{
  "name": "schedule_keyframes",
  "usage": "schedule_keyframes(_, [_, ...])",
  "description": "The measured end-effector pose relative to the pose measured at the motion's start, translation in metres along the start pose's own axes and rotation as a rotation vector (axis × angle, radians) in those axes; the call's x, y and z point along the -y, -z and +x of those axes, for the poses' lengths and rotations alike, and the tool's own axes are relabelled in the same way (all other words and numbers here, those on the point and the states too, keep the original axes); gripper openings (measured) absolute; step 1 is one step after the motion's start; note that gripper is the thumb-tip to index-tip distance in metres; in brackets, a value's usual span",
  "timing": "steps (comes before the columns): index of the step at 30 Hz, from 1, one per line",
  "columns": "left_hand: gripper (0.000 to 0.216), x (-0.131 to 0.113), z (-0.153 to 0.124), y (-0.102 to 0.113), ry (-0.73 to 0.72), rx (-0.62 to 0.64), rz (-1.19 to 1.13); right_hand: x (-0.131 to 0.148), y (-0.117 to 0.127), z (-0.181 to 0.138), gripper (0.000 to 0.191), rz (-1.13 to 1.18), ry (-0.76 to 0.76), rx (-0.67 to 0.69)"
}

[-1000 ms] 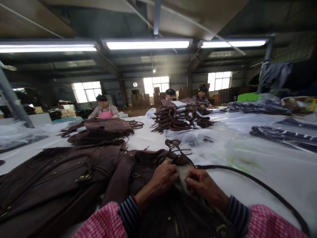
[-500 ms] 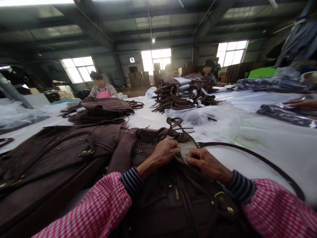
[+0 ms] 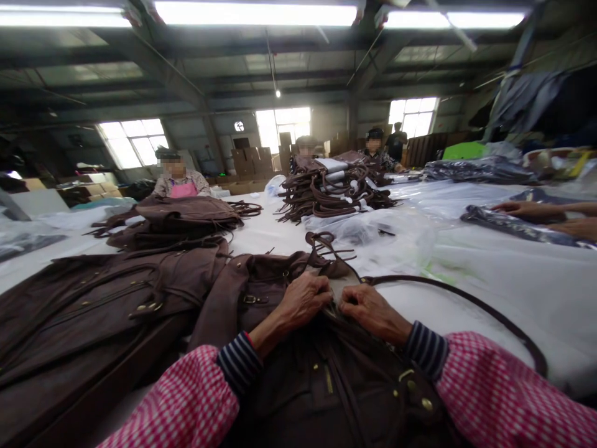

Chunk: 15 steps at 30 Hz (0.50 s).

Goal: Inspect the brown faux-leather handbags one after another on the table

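A dark brown bag (image 3: 326, 379) with brass studs lies in front of me on the white table (image 3: 504, 292). My left hand (image 3: 303, 300) is closed on the bag's top edge. My right hand (image 3: 370, 311) pinches the same edge just to the right, its knuckles almost touching the left hand. A long dark strap (image 3: 471, 305) loops from the bag out to the right over the table. Both forearms wear striped cuffs under pink checked sleeves.
More brown bags (image 3: 107, 298) are piled at my left, with another stack (image 3: 181, 221) behind. A heap of straps (image 3: 333, 190) sits mid-table beside clear plastic (image 3: 392, 233). A co-worker's hands (image 3: 536, 211) rest at the right edge; several people sit at the far side.
My two hands have drawn closer together on the bag's top edge. The view has shifted slightly, and a co-worker's hands have come further in at the right.
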State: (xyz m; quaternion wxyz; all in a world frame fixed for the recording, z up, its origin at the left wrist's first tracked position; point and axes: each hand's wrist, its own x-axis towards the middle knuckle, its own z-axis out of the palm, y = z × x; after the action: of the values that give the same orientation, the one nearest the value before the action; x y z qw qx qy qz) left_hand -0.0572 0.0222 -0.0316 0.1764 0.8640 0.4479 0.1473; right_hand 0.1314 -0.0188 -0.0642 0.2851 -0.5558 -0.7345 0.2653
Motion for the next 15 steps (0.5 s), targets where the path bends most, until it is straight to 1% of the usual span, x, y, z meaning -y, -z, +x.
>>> schedule_keyframes(3, [0.022,0.002,-0.003,0.001,0.009,0.010,-0.044,0.000,-0.009,0.004,0.014,0.018,0.037,-0.040])
schedule_keyframes(5, [0.022,0.005,-0.002,0.000,-0.009,0.033,-0.102,-0.005,-0.015,0.009,0.015,0.040,0.100,-0.066])
schedule_keyframes(7, [0.021,0.009,0.001,-0.002,0.042,0.005,-0.096,-0.010,-0.019,0.013,0.013,0.031,0.142,-0.100])
schedule_keyframes(9, [0.019,0.012,0.002,-0.004,0.080,-0.031,-0.090,-0.014,-0.021,0.014,0.009,-0.004,0.145,-0.137])
schedule_keyframes(11, [0.019,0.015,0.002,-0.006,0.073,-0.046,-0.122,-0.014,-0.022,0.015,0.003,-0.027,0.130,-0.174])
schedule_keyframes(13, [0.018,0.019,0.003,-0.008,0.047,-0.036,-0.187,-0.014,-0.022,0.018,0.007,0.001,0.124,-0.175])
schedule_keyframes(15, [0.019,0.025,0.003,-0.009,0.033,-0.018,-0.225,-0.016,-0.025,0.025,0.005,0.057,0.136,-0.140])
